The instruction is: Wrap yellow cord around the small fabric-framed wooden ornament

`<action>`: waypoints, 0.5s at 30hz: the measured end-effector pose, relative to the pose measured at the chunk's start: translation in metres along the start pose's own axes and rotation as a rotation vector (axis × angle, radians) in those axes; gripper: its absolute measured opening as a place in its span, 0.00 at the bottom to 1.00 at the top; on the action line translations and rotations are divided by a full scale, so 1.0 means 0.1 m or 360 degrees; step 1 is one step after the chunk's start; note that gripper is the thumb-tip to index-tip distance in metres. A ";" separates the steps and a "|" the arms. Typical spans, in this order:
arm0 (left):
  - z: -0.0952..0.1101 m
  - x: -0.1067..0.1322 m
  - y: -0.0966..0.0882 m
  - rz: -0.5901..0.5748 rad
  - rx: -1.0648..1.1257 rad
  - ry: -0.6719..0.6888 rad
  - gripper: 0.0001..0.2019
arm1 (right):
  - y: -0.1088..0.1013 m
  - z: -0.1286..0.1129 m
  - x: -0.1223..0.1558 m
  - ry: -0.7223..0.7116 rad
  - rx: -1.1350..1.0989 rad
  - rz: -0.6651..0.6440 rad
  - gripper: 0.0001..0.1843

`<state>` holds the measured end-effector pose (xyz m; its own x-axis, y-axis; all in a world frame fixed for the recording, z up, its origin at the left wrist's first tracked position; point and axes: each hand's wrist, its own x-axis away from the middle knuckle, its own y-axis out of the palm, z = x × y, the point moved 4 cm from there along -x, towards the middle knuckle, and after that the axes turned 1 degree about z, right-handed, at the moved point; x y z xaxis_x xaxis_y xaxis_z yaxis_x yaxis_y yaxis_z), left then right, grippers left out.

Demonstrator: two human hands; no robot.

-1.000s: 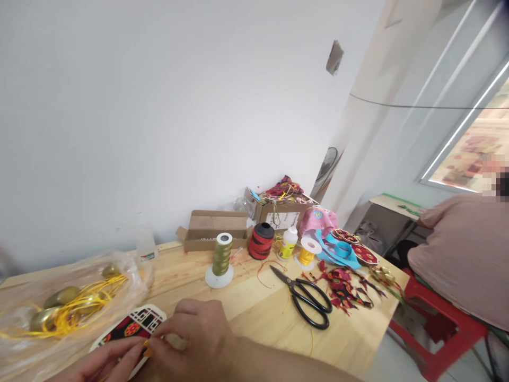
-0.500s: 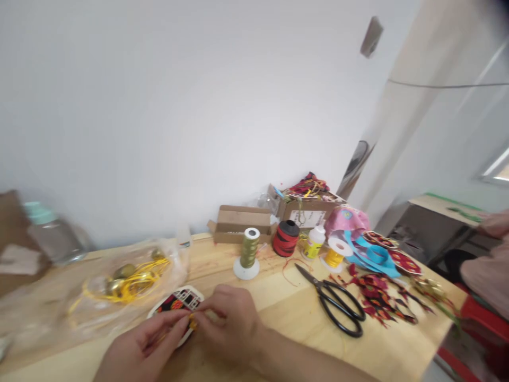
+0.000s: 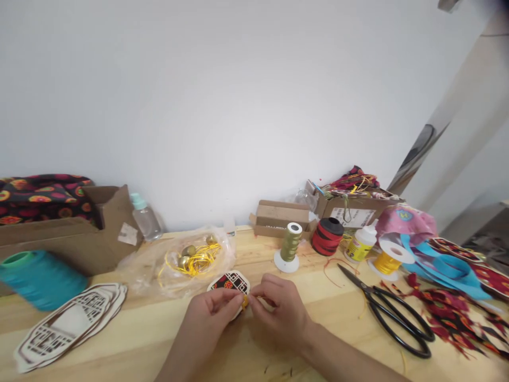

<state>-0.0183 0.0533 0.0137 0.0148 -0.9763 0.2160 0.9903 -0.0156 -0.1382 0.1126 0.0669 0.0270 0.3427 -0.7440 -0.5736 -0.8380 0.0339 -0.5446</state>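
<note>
Low in the middle of the view, my left hand is closed, thumb and index finger pinching a small bit of yellow cord. My right hand pinches close beside it, its fingertips at the same cord. Just behind the fingers lies a white-edged cut-out panel, with lattice work and dark red-flowered fabric showing. My fingers cover its front part. Whether the cord is fixed to the panel cannot be made out.
Large black-handled scissors lie on the right, near fabric scraps. Behind stand an olive thread spool, red thread and a glue bottle. Left are bells in plastic, stacked cut-out panels and a teal thread cone.
The view has turned left, so everything appears further right, and the teal cone and stacked panels have come into sight. Both hands stay together, pinching at the yellow cord.
</note>
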 end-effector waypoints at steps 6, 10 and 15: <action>-0.05 -0.01 0.01 -0.0032 0.0012 0.0067 0.11 | 0.02 0.08 0.01 0.0261 -0.0082 0.0002 0.10; -0.06 -0.03 -0.01 -0.0003 0.0057 0.0062 0.11 | 0.05 0.13 0.02 0.0314 -0.0159 -0.0058 0.09; -0.03 -0.04 0.00 -0.0012 0.0064 0.0039 0.10 | 0.04 0.10 0.02 0.0269 -0.0105 -0.0080 0.09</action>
<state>-0.0184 0.0560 0.0095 0.0041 -0.9812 0.1930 0.9951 -0.0150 -0.0977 0.1143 0.0722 0.0175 0.3137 -0.8452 -0.4327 -0.8495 -0.0463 -0.5255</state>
